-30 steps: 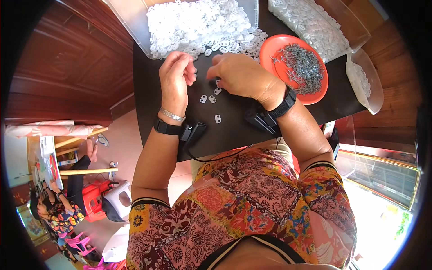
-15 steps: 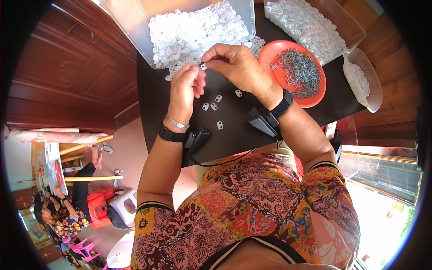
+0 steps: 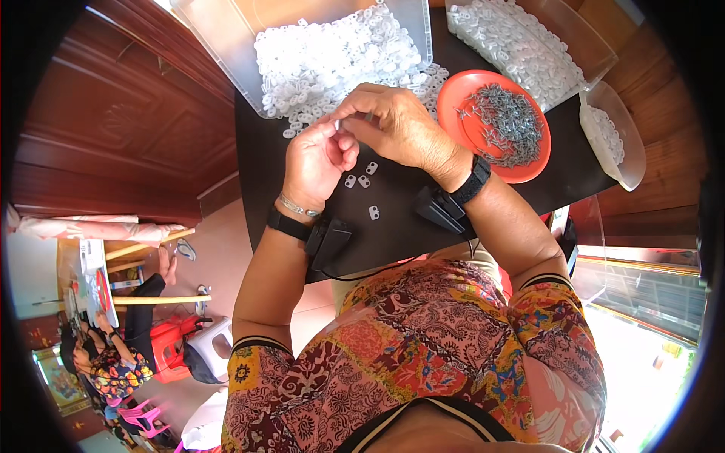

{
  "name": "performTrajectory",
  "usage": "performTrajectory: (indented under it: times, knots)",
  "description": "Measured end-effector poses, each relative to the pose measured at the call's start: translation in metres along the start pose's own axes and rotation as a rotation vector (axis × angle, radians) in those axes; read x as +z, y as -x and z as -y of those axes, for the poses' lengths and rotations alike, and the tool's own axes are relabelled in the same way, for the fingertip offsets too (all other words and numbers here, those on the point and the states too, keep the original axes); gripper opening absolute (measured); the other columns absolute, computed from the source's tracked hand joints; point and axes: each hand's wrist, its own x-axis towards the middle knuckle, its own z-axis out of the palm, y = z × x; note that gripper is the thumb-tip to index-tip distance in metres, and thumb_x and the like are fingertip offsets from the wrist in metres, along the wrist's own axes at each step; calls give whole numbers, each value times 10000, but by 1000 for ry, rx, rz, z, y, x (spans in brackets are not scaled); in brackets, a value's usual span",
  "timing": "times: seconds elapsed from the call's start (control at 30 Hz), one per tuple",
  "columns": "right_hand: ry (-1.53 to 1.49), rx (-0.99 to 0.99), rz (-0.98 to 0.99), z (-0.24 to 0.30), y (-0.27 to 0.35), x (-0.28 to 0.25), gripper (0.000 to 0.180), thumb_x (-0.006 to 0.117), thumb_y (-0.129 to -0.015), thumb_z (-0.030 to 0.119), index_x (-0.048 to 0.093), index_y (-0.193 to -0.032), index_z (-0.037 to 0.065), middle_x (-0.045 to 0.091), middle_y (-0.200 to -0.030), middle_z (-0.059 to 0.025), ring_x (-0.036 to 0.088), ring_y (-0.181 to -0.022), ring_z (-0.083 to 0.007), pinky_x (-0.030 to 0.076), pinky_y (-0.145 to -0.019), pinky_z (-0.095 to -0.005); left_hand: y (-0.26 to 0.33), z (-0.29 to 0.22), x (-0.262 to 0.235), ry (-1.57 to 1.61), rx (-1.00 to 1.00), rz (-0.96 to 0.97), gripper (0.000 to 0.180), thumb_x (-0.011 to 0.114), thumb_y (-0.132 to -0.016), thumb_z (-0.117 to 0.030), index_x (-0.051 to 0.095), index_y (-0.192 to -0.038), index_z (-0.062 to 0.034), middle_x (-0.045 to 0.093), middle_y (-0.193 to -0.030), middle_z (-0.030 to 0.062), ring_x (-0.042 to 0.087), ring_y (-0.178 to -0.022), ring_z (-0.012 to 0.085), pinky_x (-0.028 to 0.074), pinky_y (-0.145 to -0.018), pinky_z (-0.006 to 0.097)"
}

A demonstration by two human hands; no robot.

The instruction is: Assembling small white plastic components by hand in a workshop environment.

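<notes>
- My left hand (image 3: 317,162) and right hand (image 3: 393,128) meet fingertip to fingertip just this side of the orange plate (image 3: 461,113), pinching a small white plastic piece (image 3: 337,123) between them; it is mostly hidden, so I cannot tell whether a pin is in it too.
- The pinch is tight but tiny. If a thumb slides, I judge the piece would drop onto the black table (image 3: 393,226) among the loose white pieces (image 3: 368,177) lying left of the plate.
- The metal pins (image 3: 502,124) heaped on the plate are sharp; a hurried reach could prick me or flick them off.
- The clear bin of white pieces (image 3: 332,60), left of the plate, spills over its near edge, so a nudge from my knuckles could push more out.
</notes>
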Motion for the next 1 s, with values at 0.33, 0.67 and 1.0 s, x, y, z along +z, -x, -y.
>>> performTrajectory:
  times: [0.33, 0.67, 1.0]
  knots:
    - [-91, 332, -9, 0, 3, 2, 158, 645, -771, 155, 656, -856, 23, 663, -745, -108, 642, -688, -190, 491, -650, -292, 4, -2, 7, -579, 306, -75, 183, 441, -885, -201, 514, -815, -49, 502, -662, 17, 481, -567, 99, 348, -505, 213]
    - [-343, 239, -1, -4, 3, -2, 128, 618, -816, 132, 648, -869, 20, 650, -734, -53, 598, -682, -129, 483, -647, -270, 4, -6, 9, -388, 243, 137, 198, 469, -888, -214, 513, -813, -35, 498, -671, 39, 484, -577, 131, 349, -506, 243]
    - [267, 142, -90, 33, -9, -72, 154, 641, -804, 147, 653, -881, 13, 649, -764, -92, 609, -670, -158, 477, -625, -277, 3, -7, 5, -551, 336, -6, 160, 461, -882, -175, 501, -779, -59, 490, -648, 19, 471, -549, 112, 349, -493, 230]
